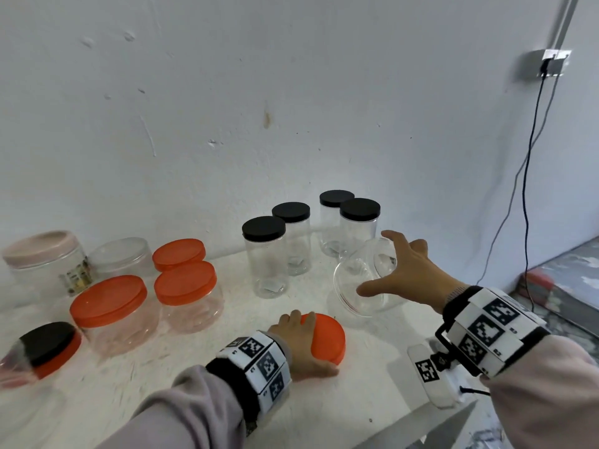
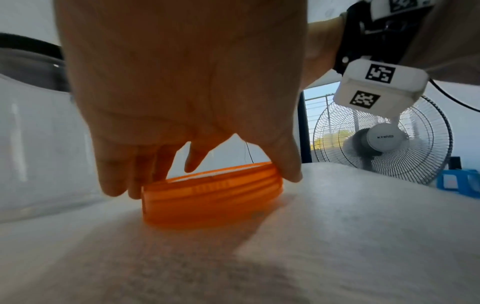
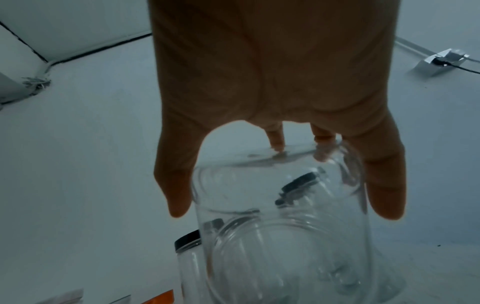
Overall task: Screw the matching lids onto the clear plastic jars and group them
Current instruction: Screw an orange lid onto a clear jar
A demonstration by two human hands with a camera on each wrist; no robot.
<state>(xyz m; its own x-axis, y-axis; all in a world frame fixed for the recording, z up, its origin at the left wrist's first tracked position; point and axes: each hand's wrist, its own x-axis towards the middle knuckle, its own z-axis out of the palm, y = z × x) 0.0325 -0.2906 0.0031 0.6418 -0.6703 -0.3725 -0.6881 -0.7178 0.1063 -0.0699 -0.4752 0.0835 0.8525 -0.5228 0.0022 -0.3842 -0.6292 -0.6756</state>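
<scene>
My left hand (image 1: 311,345) grips a loose orange lid (image 1: 330,341) lying flat on the white table (image 1: 181,393). In the left wrist view the thumb (image 2: 288,170) and fingers (image 2: 116,185) clamp opposite sides of the orange lid (image 2: 213,201). My right hand (image 1: 372,264) holds an open clear jar (image 1: 359,286), which is tilted with its mouth toward me. In the right wrist view the spread fingers (image 3: 384,195) wrap the clear jar (image 3: 285,246) at its base end.
Several tall jars with black lids (image 1: 264,228) stand at the back by the wall. Orange-lidded jars (image 1: 108,299) and two pale-lidded jars (image 1: 42,247) stand left. A tipped jar (image 1: 39,354) lies far left. The table edge (image 1: 421,419) runs front right. A fan (image 2: 381,139) stands beyond.
</scene>
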